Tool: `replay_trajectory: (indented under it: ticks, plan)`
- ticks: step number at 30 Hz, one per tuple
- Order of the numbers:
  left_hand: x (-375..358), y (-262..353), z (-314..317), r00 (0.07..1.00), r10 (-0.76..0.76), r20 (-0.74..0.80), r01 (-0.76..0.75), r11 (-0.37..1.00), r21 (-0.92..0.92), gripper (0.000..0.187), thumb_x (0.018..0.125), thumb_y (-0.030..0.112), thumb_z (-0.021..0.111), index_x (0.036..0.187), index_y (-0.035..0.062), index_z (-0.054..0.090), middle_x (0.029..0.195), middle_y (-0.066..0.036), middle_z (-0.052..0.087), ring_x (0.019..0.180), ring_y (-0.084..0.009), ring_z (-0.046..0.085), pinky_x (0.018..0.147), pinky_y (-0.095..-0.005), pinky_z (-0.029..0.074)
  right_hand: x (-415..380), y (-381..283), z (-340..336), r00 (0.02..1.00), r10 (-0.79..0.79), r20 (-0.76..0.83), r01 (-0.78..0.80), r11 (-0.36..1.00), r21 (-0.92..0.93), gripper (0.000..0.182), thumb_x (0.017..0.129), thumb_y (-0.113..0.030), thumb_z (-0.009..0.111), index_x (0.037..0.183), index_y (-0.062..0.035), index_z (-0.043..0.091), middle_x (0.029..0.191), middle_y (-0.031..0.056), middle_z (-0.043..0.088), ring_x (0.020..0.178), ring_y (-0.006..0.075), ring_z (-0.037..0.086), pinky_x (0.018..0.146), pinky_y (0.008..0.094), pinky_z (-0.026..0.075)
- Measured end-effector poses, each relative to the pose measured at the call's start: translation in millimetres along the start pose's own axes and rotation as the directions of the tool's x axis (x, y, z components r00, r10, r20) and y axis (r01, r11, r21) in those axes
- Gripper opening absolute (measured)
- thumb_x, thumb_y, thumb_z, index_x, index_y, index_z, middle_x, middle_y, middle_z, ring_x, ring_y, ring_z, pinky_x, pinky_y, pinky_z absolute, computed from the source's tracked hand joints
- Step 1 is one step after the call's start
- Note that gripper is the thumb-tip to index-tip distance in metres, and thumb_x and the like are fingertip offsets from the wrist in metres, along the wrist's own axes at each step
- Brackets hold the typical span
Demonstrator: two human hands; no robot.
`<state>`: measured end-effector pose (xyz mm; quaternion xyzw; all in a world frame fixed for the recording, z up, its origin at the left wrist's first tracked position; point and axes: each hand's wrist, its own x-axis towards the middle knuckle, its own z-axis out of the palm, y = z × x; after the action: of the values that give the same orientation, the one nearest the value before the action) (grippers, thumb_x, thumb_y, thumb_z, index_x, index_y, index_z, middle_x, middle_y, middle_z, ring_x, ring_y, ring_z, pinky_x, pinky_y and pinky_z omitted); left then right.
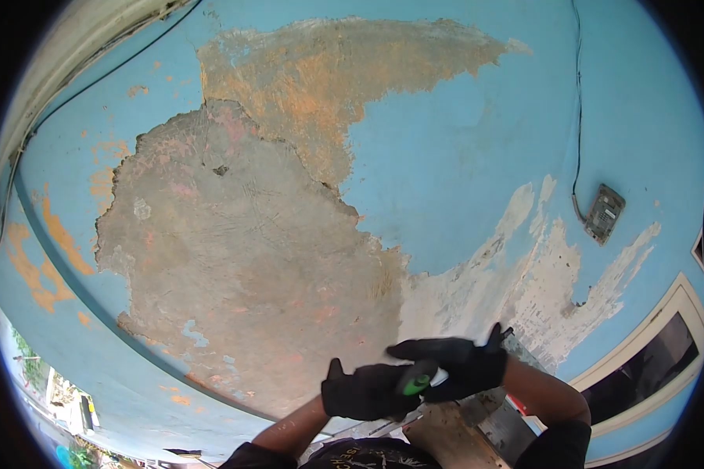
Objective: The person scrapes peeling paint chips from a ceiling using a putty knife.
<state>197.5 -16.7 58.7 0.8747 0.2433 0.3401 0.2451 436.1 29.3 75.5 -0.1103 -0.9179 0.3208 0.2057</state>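
Both my hands wear black gloves and meet low in front of me, before the wall. My left hand [368,392] is closed around a tool with a green-and-black handle [417,384]. A small pale part shows beside the handle, but the tool's kind is hidden by the gloves. My right hand [463,364] lies close against the left one and the tool, its fingers stretched out to the left and its thumb raised. It is slightly blurred. Behind them, the wall has a large bare grey plaster patch [250,227] ringed by chipped blue paint [438,180].
A grey electrical box [605,214] hangs from a black cable on the right. Below it is a cream-framed window [649,363]. A wooden board [450,438] lies beneath my hands. Along the upper left runs another black cable [117,74].
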Motion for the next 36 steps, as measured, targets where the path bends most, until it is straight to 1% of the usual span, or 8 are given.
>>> replay_trajectory:
  ticks: [1, 5, 9, 16, 25, 31, 33, 36]
  plan:
    - [2.2, 5.8, -6.1, 0.951, -0.282, 0.126, 0.305, 0.924, -0.229, 0.058, 0.085, 0.042, 0.074, 0.124, 0.002, 0.06, 0.105, -0.013, 0.07, 0.091, -0.0259, 0.068, 0.084, -0.0347, 0.053, -18.3, 5.1, -11.9, 0.987, 0.113, -0.113, -0.122, 0.989, -0.08, 0.059, 0.086, -0.021, 0.073, 0.138, -0.0044, 0.052, 0.141, 0.0171, 0.053, 0.131, 0.0309, 0.052, 0.106, 0.0408, 0.045]
    - [53.6, 2.0, -80.3, 0.951, 0.033, -0.308, -0.125, 0.951, -0.284, 0.01, 0.094, 0.003, 0.059, 0.104, 0.0012, 0.055, 0.093, -0.015, 0.066, 0.084, -0.0257, 0.065, 0.09, -0.0459, 0.051, -90.2, 80.7, -28.1, 0.638, 0.721, -0.272, -0.77, 0.607, -0.195, 0.055, 0.092, -0.049, 0.06, 0.133, -0.0133, 0.059, 0.122, 0.016, 0.066, 0.116, 0.0324, 0.062, 0.105, 0.0403, 0.045]
    - [155.3, 69.5, -154.7, 0.822, 0.307, -0.48, -0.35, 0.937, -0.001, 0.023, 0.098, 0.027, 0.06, 0.092, 0.0052, 0.055, 0.066, -0.004, 0.053, 0.06, -0.0184, 0.056, 0.07, -0.0399, 0.05, -77.1, 61.3, -22.3, 0.573, 0.801, -0.175, -0.76, 0.439, -0.479, 0.05, 0.093, -0.057, 0.05, 0.118, -0.0164, 0.068, 0.112, 0.011, 0.071, 0.104, 0.0306, 0.067, 0.102, 0.0421, 0.046]
    - [302.4, 109.4, -214.7, 0.875, 0.265, -0.406, -0.129, 0.935, 0.331, 0.032, 0.089, 0.035, 0.072, 0.076, 0.0063, 0.065, 0.064, -0.004, 0.065, 0.056, -0.015, 0.063, 0.057, -0.0324, 0.051, -98.3, 91.6, -12.7, 0.668, 0.701, -0.248, -0.73, 0.553, -0.403, 0.046, 0.094, -0.056, 0.047, 0.101, -0.0182, 0.073, 0.104, 0.0043, 0.073, 0.101, 0.0271, 0.068, 0.101, 0.064, 0.037]
    - [287.1, 44.2, -183.5, 0.921, -0.373, -0.114, 0.294, 0.473, 0.831, 0.052, 0.083, 0.062, 0.067, 0.094, 0.0117, 0.068, 0.07, -0.003, 0.07, 0.073, -0.0172, 0.071, 0.083, -0.035, 0.054, -99.3, 89.5, -10.3, 0.618, 0.763, -0.189, -0.748, 0.497, -0.44, 0.048, 0.095, -0.057, 0.043, 0.108, -0.0197, 0.07, 0.11, 0.0072, 0.072, 0.11, 0.0323, 0.064, 0.097, 0.0812, 0.025]
    - [323.6, 94.3, -199.4, 0.986, 0.052, -0.158, 0.087, 0.647, 0.757, 0.05, 0.085, 0.063, 0.063, 0.082, 0.0128, 0.071, 0.067, -0.003, 0.07, 0.067, -0.0156, 0.069, 0.077, -0.0345, 0.054, -88.3, 78.9, -17.7, 0.595, 0.782, -0.187, -0.753, 0.46, -0.47, 0.046, 0.095, -0.054, 0.042, 0.102, -0.0176, 0.07, 0.113, 0.0034, 0.07, 0.108, 0.0325, 0.065, 0.093, 0.0841, 0.025]
    - [333.0, 131.4, -192.1, 0.932, 0.067, -0.357, 0.193, 0.74, 0.644, 0.024, 0.092, 0.024, 0.069, 0.077, 0.0064, 0.063, 0.065, -0.002, 0.064, 0.057, -0.0107, 0.061, 0.053, -0.0274, 0.048, -96.5, 91.9, -11.8, 0.606, 0.775, -0.178, -0.739, 0.465, -0.488, 0.044, 0.095, -0.052, 0.042, 0.099, -0.0167, 0.069, 0.112, 0.0025, 0.07, 0.106, 0.0331, 0.065, 0.091, 0.085, 0.026]
    - [356.3, 47.2, -221.2, 0.933, 0.223, -0.284, 0.086, 0.626, 0.775, 0.05, 0.086, 0.061, 0.062, 0.084, 0.0117, 0.071, 0.069, -0.004, 0.07, 0.069, -0.0179, 0.069, 0.077, -0.0361, 0.054, -110.3, 114.3, -5.7, 0.744, 0.656, -0.124, -0.608, 0.589, -0.533, 0.041, 0.094, -0.048, 0.042, 0.092, -0.0145, 0.066, 0.104, 0.0031, 0.07, 0.1, 0.0351, 0.066, 0.086, 0.0872, 0.026]
